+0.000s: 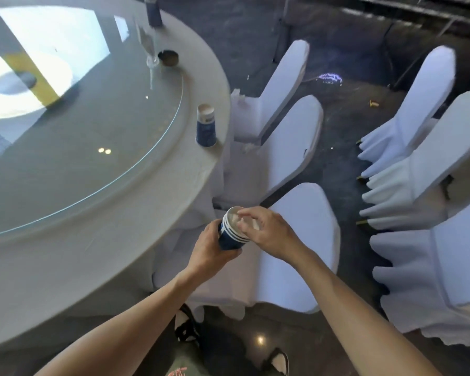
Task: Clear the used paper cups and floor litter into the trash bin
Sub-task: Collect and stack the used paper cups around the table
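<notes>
From the head camera, the left hand (212, 248) was wrapped around the side of a nested stack of blue-and-white paper cups (232, 230), gripping it just below centre frame. The right hand (266, 230) lay over the stack's mouth, its fingers (246, 213) curled loosely across the white rims and touching them; whether they pinched anything could not be told. The stack was held in the air over the seat of a white fabric-covered chair (296, 240), off the edge of the table.

At about eleven o'clock from the hands, a second blue-and-white paper cup stack (206, 126) stood upright on the round table with a pale cloth (120, 218), near its rim and just outside the circular glass turntable (79, 131). Farther away at twelve o'clock, a small dark round dish (168, 57) sat beside a clear stemmed glass (150, 48).

At two o'clock, on the dark floor (342, 164), lay a small yellowish scrap of litter (374, 103), well apart from the hands. More white-covered chairs (418, 164) stood at three o'clock.
</notes>
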Tool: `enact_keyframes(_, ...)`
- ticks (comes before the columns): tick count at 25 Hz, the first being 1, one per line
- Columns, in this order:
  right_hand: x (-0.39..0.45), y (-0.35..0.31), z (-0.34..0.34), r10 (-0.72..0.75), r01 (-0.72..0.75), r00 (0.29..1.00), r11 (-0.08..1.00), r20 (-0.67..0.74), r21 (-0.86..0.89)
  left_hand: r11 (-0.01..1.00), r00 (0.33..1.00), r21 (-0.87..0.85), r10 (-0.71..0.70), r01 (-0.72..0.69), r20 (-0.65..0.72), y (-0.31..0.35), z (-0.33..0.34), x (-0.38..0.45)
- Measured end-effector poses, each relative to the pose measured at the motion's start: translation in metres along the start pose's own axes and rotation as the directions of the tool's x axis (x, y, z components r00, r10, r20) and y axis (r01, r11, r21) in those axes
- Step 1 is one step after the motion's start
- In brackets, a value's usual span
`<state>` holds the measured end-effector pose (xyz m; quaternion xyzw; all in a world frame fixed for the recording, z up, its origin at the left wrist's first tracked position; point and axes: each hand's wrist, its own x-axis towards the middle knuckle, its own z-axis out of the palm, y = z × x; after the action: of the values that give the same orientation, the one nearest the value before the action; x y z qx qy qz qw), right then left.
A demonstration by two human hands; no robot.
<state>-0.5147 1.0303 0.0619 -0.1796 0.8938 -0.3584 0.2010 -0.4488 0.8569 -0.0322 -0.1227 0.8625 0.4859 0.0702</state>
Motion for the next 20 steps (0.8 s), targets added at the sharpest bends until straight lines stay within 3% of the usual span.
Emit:
enact_keyframes(11, -0.113, 0.095, -0.104, -0.207, 0.221, 0.973, 0.963, 0.103, -0.155, 0.993, 0.981, -0.109, 0.024, -0.046, -0.190, 0.120, 0.131, -0.069)
enact_keyframes(14, -0.111, 0.110, -0.142, -0.236, 0.271, 0.958, 0.929, 0.161, -0.252, 0.997, 0.974, -0.060, 0.039, -0.054, -0.224, 0.148, 0.150, -0.062)
enact_keyframes(20, -0.062, 0.133, -0.190, -0.236, 0.261, 0.960, 0.950, 0.151, -0.172, 0.997, 0.954, -0.075, -0.024, 0.002, -0.299, 0.178, 0.169, -0.010)
